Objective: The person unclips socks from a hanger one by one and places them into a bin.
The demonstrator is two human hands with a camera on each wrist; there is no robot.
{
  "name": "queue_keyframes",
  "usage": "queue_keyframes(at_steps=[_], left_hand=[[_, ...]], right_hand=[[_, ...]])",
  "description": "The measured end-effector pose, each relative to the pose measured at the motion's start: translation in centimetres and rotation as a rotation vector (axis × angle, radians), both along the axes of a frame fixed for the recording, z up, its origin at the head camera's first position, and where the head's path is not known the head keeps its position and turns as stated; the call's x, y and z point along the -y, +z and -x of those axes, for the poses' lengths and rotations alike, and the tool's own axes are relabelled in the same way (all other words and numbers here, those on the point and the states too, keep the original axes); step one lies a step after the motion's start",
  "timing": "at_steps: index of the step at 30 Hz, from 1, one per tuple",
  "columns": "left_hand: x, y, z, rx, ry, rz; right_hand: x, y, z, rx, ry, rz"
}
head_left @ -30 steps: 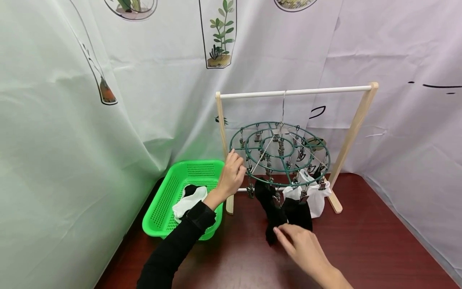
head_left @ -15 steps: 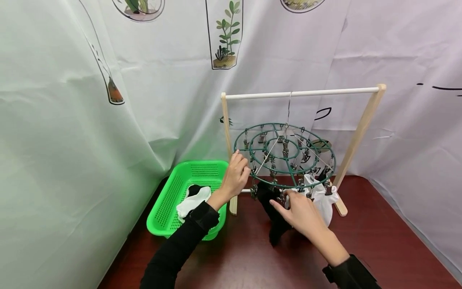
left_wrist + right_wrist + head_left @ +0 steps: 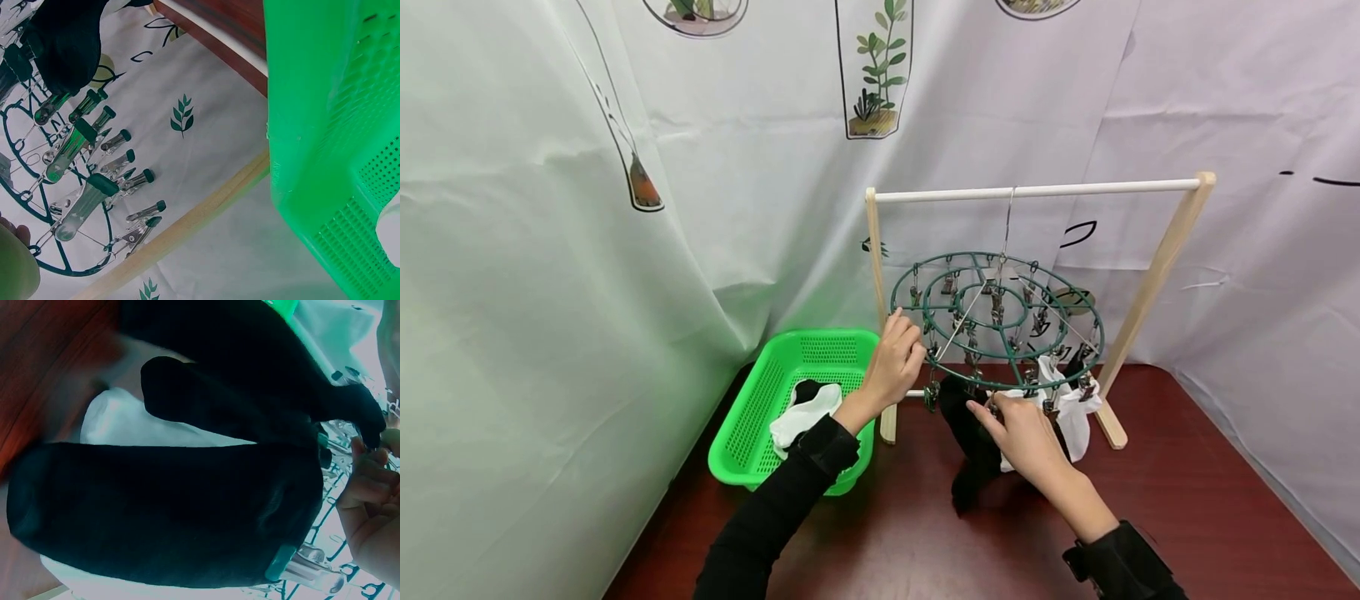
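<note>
A round green clip hanger (image 3: 1007,344) hangs from the stand's white bar. At its left rim my left hand (image 3: 891,360) holds the ring with bent fingers. My right hand (image 3: 1022,437) is at the front rim, its thumb and fingers pinching a metal clip at the top of a black sock (image 3: 967,442); the fingers partly hide the clip. In the right wrist view, that sock (image 3: 244,344) dangles from the pinch, beside another clipped black sock (image 3: 169,512). White socks (image 3: 1078,429) hang further right. Several bare clips (image 3: 84,206) show in the left wrist view.
A green plastic basket (image 3: 724,458) stands left of the stand, with a white sock (image 3: 805,414) and some black fabric inside. The wooden stand leg (image 3: 1157,275) rises at right. Behind is a printed curtain (image 3: 760,167); below, a dark red table (image 3: 917,533).
My right hand has gone up from beside the lower part of the hanging socks to the clip at the front rim. The left hand keeps its hold on the ring.
</note>
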State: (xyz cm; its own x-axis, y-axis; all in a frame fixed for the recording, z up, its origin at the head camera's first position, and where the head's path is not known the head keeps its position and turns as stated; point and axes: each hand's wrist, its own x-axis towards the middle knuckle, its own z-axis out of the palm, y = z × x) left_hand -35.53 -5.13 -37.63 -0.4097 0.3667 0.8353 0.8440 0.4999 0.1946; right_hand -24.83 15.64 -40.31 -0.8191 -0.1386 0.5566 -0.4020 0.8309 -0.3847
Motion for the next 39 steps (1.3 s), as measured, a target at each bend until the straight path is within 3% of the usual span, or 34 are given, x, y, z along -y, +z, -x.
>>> queue_keyframes(at_steps=[5, 9, 12, 14, 16, 18, 21, 23, 25, 28, 33, 39], left_hand=[[-0.1, 0.2, -0.1, -0.012, 0.019, 0.031], [-0.3, 0.3, -0.7, -0.068, 0.041, 0.021], [-0.6, 0.1, -2.3, -0.131, 0.019, -0.079], [-1.0, -0.3, -4.0, -0.159, -0.014, -0.17], [-1.5, -1.2, -6.0, -0.135, -0.062, -0.236], [-2.3, -2.5, -8.4, 0.046, -0.114, -0.253], [-3.4, -5.0, -11.3, 0.516, -0.161, -0.228], [-3.8, -6.6, -12.3, 0.814, -0.11, -0.193], [-4.1, -7.9, -12.2, 0.972, -0.068, -0.174], [-4.2, -8.9, -11.0, 1.082, -0.05, -0.188], [-4.1, -9.3, -9.5, 1.232, -0.172, -0.258], [-3.7, -9.7, -9.3, 1.245, -0.279, -0.402]], right_hand=[[-0.1, 0.0, 0.0, 0.004, 0.012, 0.005], [-0.3, 0.0, -0.1, -0.002, 0.017, 0.006], [-0.4, 0.0, -0.2, 0.002, 0.015, 0.007], [-0.6, -0.1, -0.3, 0.007, 0.014, 0.007], [-0.7, -0.1, -0.3, 0.013, 0.018, 0.007], [-0.8, -0.1, -0.3, 0.013, 0.024, 0.004], [-0.9, -0.2, -0.3, 0.015, 0.038, -0.001], [-0.9, -0.2, -0.2, 0.022, 0.052, -0.007], [-0.9, -0.2, -0.2, 0.04, 0.068, -0.011], [-0.9, -0.1, -0.3, 0.064, 0.086, -0.012], [-1.0, -0.2, -0.4, 0.069, 0.101, -0.002], [-1.4, -0.1, -0.4, 0.103, 0.106, 0.021]])
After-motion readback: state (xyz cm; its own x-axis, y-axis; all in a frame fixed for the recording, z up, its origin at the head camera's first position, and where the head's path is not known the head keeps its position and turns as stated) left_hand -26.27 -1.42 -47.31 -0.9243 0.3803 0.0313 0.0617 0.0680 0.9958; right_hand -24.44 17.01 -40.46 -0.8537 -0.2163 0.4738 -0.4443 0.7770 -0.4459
